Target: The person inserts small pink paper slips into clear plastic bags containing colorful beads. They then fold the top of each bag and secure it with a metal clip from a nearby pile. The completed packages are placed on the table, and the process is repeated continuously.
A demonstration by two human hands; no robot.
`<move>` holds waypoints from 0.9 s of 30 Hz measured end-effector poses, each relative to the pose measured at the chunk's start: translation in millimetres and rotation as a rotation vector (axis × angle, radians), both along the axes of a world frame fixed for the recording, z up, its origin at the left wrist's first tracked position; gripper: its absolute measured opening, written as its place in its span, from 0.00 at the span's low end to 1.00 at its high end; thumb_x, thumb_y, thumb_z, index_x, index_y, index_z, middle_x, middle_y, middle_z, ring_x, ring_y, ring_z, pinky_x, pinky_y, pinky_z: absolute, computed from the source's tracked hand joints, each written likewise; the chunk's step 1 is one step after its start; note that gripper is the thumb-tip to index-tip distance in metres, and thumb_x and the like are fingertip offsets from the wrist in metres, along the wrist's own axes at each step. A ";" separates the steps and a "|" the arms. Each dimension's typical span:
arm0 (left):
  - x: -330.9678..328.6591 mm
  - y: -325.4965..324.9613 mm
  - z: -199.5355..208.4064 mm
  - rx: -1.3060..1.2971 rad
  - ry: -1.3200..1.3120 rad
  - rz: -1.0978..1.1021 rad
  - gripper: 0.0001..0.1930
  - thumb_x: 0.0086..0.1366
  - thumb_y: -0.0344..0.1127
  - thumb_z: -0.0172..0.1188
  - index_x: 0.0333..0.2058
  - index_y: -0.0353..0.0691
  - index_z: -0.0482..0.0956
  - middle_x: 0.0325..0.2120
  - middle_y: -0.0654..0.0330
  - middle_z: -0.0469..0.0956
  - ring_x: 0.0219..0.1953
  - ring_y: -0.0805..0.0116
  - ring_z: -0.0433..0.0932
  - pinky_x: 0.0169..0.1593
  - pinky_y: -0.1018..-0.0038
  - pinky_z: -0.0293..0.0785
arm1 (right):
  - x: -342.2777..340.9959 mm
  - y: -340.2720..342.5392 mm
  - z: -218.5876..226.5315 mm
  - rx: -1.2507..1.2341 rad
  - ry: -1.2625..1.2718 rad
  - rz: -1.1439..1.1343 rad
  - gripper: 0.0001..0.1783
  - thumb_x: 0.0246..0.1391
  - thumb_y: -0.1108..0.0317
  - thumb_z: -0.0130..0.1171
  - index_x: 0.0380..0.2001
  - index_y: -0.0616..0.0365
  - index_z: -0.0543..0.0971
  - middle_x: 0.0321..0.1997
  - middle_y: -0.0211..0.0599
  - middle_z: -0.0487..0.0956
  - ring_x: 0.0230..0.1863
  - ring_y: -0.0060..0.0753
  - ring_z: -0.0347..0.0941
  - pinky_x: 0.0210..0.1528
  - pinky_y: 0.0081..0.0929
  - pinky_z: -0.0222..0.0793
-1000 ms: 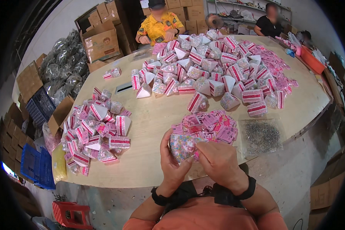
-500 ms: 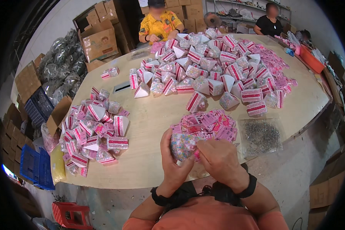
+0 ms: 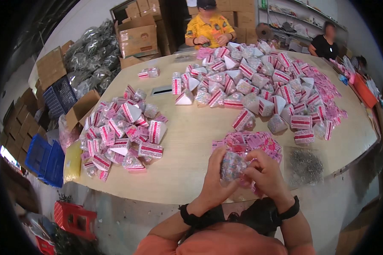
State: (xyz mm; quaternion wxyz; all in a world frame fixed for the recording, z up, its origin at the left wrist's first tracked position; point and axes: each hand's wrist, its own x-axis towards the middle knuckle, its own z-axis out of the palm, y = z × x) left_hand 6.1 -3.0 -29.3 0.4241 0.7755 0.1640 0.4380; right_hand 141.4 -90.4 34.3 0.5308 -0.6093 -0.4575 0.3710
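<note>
Soft, even light covers the table point(image 3: 183, 140), while straight edges bow toward the black rim

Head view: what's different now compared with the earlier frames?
The table and everything on it appear farther right, apparently because the camera turned left. The right hand has loosened from its tight curl, its fingers now more spread at the speckled piece. Nothing was visibly let go. The left hand keeps its grip on the piece; the left-hand pile looks unchanged.

Your held piece point(image 3: 232, 166): glossy, plastic-looking | your table point(image 3: 185, 146): smooth, wood-look | your pin-like bits point(image 3: 305, 166): metallic | your wristband point(image 3: 290, 208): matt, cloth-like | carton point(image 3: 137, 40): matt cardboard
</note>
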 end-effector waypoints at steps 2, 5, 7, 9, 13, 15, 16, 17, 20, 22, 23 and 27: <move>-2.8 3.8 0.5 0.065 0.059 0.031 0.40 0.44 0.27 0.60 0.57 0.34 0.51 0.55 0.50 0.54 0.59 0.60 0.54 0.58 0.69 0.55 | 1.3 3.2 -4.8 -0.012 -0.049 0.006 0.11 0.47 0.76 0.54 0.36 0.61 0.67 0.19 0.29 0.69 0.21 0.15 0.64 0.22 0.17 0.61; -6.8 10.1 -0.5 -0.043 0.081 0.098 0.40 0.43 0.29 0.61 0.56 0.33 0.53 0.53 0.49 0.57 0.58 0.58 0.56 0.58 0.70 0.54 | 1.8 4.9 -12.2 -0.044 -0.111 0.001 0.13 0.47 0.75 0.56 0.37 0.61 0.68 0.21 0.29 0.69 0.23 0.14 0.64 0.23 0.15 0.60; -14.3 26.6 -5.7 -0.125 0.047 0.179 0.39 0.43 0.29 0.61 0.56 0.33 0.54 0.51 0.49 0.60 0.56 0.59 0.58 0.58 0.71 0.55 | 4.5 4.6 -23.7 -0.031 -0.125 0.002 0.14 0.46 0.75 0.55 0.39 0.63 0.69 0.21 0.29 0.69 0.23 0.15 0.65 0.24 0.15 0.62; -27.8 53.9 -10.5 -0.274 -0.012 0.294 0.38 0.44 0.29 0.61 0.55 0.32 0.55 0.50 0.50 0.62 0.54 0.60 0.61 0.57 0.72 0.55 | 7.0 -1.7 -25.2 -0.084 -0.049 0.003 0.13 0.46 0.75 0.54 0.38 0.64 0.69 0.21 0.29 0.70 0.23 0.16 0.66 0.24 0.16 0.63; -76.7 136.2 16.2 -0.198 0.012 0.588 0.37 0.45 0.28 0.60 0.55 0.30 0.56 0.50 0.50 0.63 0.52 0.63 0.63 0.55 0.73 0.58 | 25.5 -24.0 -39.5 -0.151 -0.030 -0.011 0.11 0.46 0.78 0.52 0.36 0.66 0.70 0.22 0.31 0.72 0.22 0.19 0.71 0.24 0.16 0.65; -107.6 183.0 30.5 -0.028 -0.082 0.760 0.35 0.47 0.32 0.60 0.54 0.30 0.58 0.50 0.47 0.64 0.53 0.60 0.63 0.55 0.70 0.59 | 34.0 -32.8 -41.5 -0.170 -0.009 -0.047 0.10 0.46 0.78 0.51 0.35 0.66 0.71 0.21 0.32 0.73 0.21 0.20 0.71 0.23 0.16 0.66; -119.3 192.8 56.4 0.029 0.016 0.884 0.35 0.49 0.34 0.60 0.55 0.30 0.56 0.50 0.47 0.64 0.53 0.59 0.63 0.55 0.71 0.58 | 37.2 -37.8 -40.7 -0.177 0.028 -0.079 0.09 0.46 0.79 0.50 0.34 0.66 0.71 0.21 0.33 0.73 0.20 0.20 0.71 0.23 0.16 0.66; -145.6 227.0 60.9 0.160 0.008 0.953 0.35 0.50 0.38 0.59 0.55 0.29 0.56 0.50 0.47 0.64 0.51 0.60 0.65 0.53 0.72 0.61 | 40.2 -41.8 -39.7 -0.176 0.059 -0.097 0.08 0.46 0.79 0.50 0.33 0.65 0.72 0.21 0.33 0.73 0.20 0.20 0.71 0.22 0.16 0.66; -191.3 293.0 71.4 -0.001 -0.189 0.898 0.35 0.50 0.42 0.60 0.53 0.28 0.60 0.48 0.47 0.65 0.49 0.64 0.67 0.49 0.73 0.64 | 62.0 -54.6 -48.1 -0.097 -0.008 -0.260 0.05 0.48 0.78 0.49 0.30 0.65 0.73 0.20 0.32 0.73 0.18 0.20 0.70 0.20 0.17 0.66; -199.5 306.4 70.5 -0.121 -0.106 0.896 0.34 0.50 0.40 0.60 0.52 0.27 0.60 0.48 0.46 0.65 0.50 0.61 0.66 0.51 0.71 0.62 | 79.0 -64.9 -40.4 -0.129 -0.151 -0.390 0.04 0.47 0.77 0.49 0.27 0.64 0.73 0.19 0.34 0.73 0.18 0.22 0.71 0.21 0.20 0.67; -203.2 308.9 64.5 -0.226 -0.058 0.867 0.34 0.49 0.38 0.59 0.52 0.26 0.59 0.49 0.44 0.64 0.52 0.57 0.64 0.54 0.69 0.59 | 89.8 -70.1 -40.6 -0.144 -0.291 -0.454 0.04 0.45 0.77 0.49 0.27 0.64 0.73 0.19 0.36 0.73 0.19 0.26 0.71 0.22 0.22 0.67; -213.0 304.9 39.2 0.350 0.462 1.236 0.31 0.47 0.33 0.59 0.51 0.25 0.62 0.49 0.39 0.65 0.54 0.48 0.62 0.57 0.64 0.56 | 125.9 -79.6 -46.4 -0.118 -1.037 -0.513 0.05 0.39 0.76 0.50 0.24 0.63 0.73 0.24 0.45 0.74 0.27 0.46 0.72 0.31 0.35 0.68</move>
